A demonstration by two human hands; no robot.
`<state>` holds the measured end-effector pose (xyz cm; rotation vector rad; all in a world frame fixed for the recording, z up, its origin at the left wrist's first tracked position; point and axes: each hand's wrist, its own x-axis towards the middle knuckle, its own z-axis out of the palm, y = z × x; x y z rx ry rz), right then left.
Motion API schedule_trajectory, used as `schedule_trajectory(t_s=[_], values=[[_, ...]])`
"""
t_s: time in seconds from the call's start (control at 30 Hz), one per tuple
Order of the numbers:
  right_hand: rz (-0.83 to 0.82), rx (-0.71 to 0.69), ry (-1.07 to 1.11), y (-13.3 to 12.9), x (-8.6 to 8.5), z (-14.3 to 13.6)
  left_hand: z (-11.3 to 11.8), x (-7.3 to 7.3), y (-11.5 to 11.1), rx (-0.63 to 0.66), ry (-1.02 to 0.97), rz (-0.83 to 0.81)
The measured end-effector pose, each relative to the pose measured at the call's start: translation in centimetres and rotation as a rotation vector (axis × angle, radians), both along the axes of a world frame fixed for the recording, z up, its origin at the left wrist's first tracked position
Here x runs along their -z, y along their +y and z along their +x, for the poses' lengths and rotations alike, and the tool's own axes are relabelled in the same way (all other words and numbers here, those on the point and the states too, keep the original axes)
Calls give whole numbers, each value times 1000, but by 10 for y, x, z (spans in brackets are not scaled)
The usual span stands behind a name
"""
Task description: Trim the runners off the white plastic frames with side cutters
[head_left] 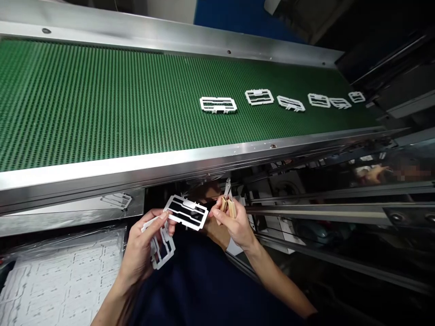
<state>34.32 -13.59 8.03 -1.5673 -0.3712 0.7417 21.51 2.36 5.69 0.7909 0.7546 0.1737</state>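
Observation:
My left hand (144, 246) is closed around two white plastic frames. The upper white plastic frame (186, 220) is pinched between thumb and fingers and tilts toward my right hand. Below it, the lower white plastic frame (165, 253) hangs at the palm, partly covered by my fingers. In my right hand (234, 222) is a pair of nippers (227, 199) with tan handles, its metal jaws pointing up and slightly apart. My right fingertips are close to the right end of the upper frame; whether they touch it I cannot tell.
A green conveyor belt (102, 104) with metal side rails runs across, carrying several white frames (218, 104) toward the right. Another frame (116, 199) lies on a ledge below the rail. At lower left, a plastic-lined container (68, 276) holds many frames. Metal rails (322, 215) stand at right.

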Motion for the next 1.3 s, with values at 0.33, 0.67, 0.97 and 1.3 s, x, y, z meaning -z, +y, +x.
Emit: schedule_trajectory(t_s=[0.33, 0.67, 0.97, 1.3], values=[[10, -41, -9, 0, -2, 1, 2, 2, -4, 20, 6, 29], [-28, -44, -27, -2, 0, 1, 2, 2, -6, 42, 6, 48], [-55, -39, -60, -1, -5, -4, 3, 5, -5, 73, 1, 7], [-288, -52, -310, -1, -13, -6, 3, 16, -7, 82, -27, -25]])
